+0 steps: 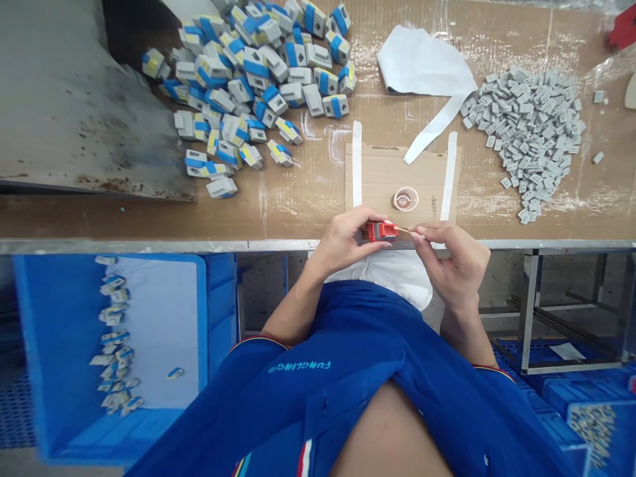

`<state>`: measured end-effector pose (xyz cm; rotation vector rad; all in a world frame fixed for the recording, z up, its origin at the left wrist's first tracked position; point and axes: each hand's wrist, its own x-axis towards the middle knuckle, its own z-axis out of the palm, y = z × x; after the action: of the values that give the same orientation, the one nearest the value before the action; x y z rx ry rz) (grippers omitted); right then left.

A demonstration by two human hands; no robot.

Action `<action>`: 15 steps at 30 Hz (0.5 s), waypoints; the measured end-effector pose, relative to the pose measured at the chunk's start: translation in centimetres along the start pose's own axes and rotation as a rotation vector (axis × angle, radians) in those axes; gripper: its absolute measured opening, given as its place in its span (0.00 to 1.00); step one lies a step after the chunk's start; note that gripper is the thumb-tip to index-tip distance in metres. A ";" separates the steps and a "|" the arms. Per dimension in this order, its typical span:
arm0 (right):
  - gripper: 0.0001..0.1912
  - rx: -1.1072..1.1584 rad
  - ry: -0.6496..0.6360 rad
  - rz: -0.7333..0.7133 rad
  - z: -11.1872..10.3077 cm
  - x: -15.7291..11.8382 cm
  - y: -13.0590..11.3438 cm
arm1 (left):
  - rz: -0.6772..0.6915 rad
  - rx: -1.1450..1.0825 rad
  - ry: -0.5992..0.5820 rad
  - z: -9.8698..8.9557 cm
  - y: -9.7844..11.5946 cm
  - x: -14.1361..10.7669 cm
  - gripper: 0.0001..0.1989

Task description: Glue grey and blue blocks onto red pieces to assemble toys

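At the table's front edge, my left hand (342,242) is closed around a small red and grey block (382,231), gripping it between thumb and fingers. A thin pale stick, like a toothpick (405,230), is pinched in the fingertips of my right hand (452,258). Its tip reaches the right side of the block; whether it touches cannot be made out. Just beyond both hands, a small clear round cup (405,199) with a brownish content stands on a cardboard sheet (377,175) taped down with white strips.
A heap of grey blocks with blue and yellow bands (248,73) lies at the back left beside a metal panel (74,99). Small grey pieces (536,132) are piled at the right. White cloth (422,63) lies between. A blue bin (59,331) stands below left.
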<state>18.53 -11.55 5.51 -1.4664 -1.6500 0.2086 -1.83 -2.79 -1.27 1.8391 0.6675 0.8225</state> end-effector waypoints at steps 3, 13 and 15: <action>0.05 -0.020 -0.037 0.003 -0.3 0.0 -0.2 | 0.033 0.055 0.004 0.0 0.0 0.0 0.22; 0.08 -0.047 -0.081 -0.006 -0.7 0.0 -0.8 | 0.019 0.095 -0.017 0.0 0.2 0.0 0.22; 0.08 -0.039 -0.082 0.003 -0.8 0.1 -0.9 | 0.012 0.094 -0.020 0.0 0.2 0.0 0.22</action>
<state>18.45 -12.08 6.56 -1.5066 -1.7267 0.2426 -1.78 -2.86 -1.13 1.9347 0.6930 0.7918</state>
